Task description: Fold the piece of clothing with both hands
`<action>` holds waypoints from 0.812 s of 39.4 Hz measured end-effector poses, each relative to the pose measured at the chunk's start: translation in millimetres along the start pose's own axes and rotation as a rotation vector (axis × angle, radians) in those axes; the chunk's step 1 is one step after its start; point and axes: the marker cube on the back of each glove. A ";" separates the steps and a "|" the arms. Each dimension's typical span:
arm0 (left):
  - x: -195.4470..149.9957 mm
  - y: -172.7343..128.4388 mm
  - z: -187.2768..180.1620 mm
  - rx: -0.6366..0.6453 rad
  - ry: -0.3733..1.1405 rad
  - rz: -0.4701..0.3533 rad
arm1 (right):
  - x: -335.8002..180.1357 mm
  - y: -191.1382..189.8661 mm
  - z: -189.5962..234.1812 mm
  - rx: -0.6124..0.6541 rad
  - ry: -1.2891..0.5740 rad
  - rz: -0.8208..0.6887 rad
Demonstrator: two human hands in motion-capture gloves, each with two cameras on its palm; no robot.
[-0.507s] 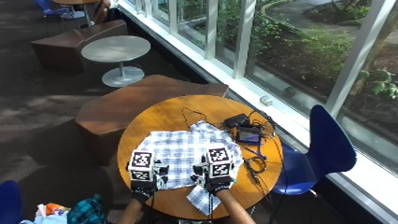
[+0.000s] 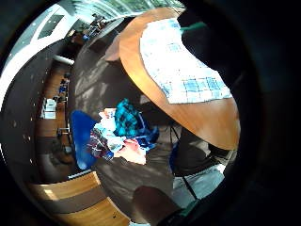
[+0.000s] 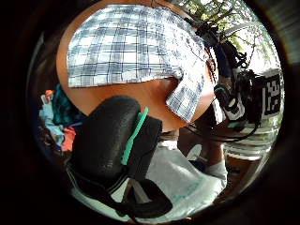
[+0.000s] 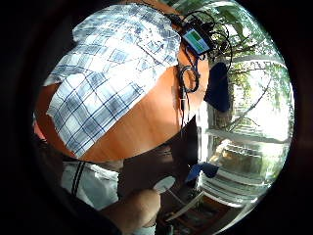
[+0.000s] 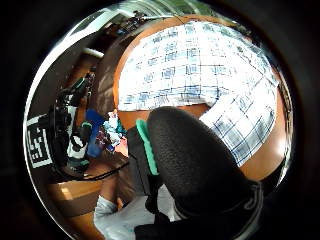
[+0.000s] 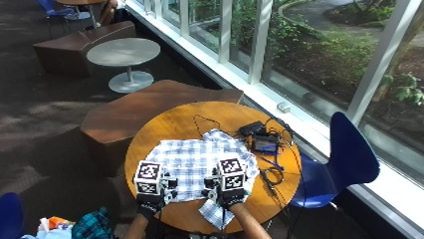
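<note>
Plaid shirt (image 6: 199, 164) lies flat by the surface's (image 6: 179, 119) near edge, under both hands; whether the fingers are apart or together cannot be told.

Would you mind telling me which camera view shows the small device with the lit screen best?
The outside view: the device lies on the round table among black cables, beside the plaid shirt. The right little finger side palm view shows its green screen. I cannot make it out in the other palm views.
</note>
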 end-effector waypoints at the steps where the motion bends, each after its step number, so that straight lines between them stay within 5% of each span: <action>1: -0.3 0.0 0.4 0.000 -0.001 0.001 | -0.1 0.5 0.3 -0.002 0.000 -0.001; 16: -0.7 -6.4 50.6 0.002 0.019 -0.012 | 13.1 3.0 53.7 -0.105 -0.035 0.017; 26: -1.6 -27.8 120.2 -0.182 0.101 0.033 | 28.2 -4.2 100.6 -0.263 -0.036 0.030; 32: -3.6 -35.1 138.5 -0.130 0.125 0.027 | 42.0 -14.5 108.5 -0.198 -0.156 0.058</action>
